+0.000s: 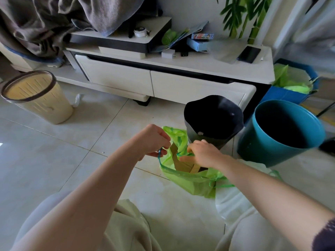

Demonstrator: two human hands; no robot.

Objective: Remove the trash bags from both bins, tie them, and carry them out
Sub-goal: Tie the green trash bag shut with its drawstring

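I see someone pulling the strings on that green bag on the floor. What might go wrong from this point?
The cardboard sticks up through the mouth of the green bag, so its corners may poke or tear the thin plastic, or stop the mouth closing, as the left hand and right hand pull the drawstring. The black bag beside it stands open and might tip if bumped.

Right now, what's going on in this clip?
A person is closing a green trash bag on the tiled floor. The left hand pinches one end of its drawstring and the right hand grips the other side of the bag mouth; cardboard shows inside, so it is not yet tied. The teal bin and the beige bin stand without bags. A black bag stands open behind.
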